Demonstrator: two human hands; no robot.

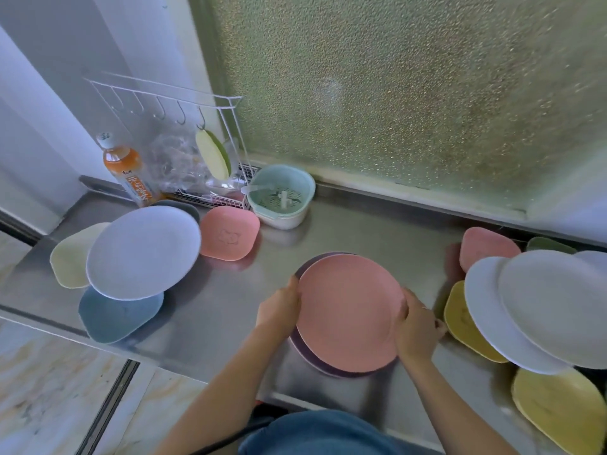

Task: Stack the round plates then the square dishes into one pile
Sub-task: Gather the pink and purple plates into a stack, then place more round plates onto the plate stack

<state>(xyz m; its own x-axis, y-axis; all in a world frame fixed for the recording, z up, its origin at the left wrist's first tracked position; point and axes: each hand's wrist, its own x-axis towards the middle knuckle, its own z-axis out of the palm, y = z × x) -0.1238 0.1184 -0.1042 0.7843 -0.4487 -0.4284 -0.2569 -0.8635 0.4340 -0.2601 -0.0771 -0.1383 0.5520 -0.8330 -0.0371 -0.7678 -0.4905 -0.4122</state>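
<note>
Both hands, left (279, 310) and right (417, 326), pinch round pink plastic plate (348, 310) onto dark purple round plate (303, 351); pile just started, white round plates (144, 252) and square dishes (229, 233) left.

Both forearms were bare from the bottom edge of the view to the wrists, with no sleeve showing on either. The left hand (279, 310) and the right hand (416, 330) wore no gloves, and no ring or watch could be made out. At the lower edge, a patch of blue denim-like fabric garment (315, 433) covered the person's body.
</note>
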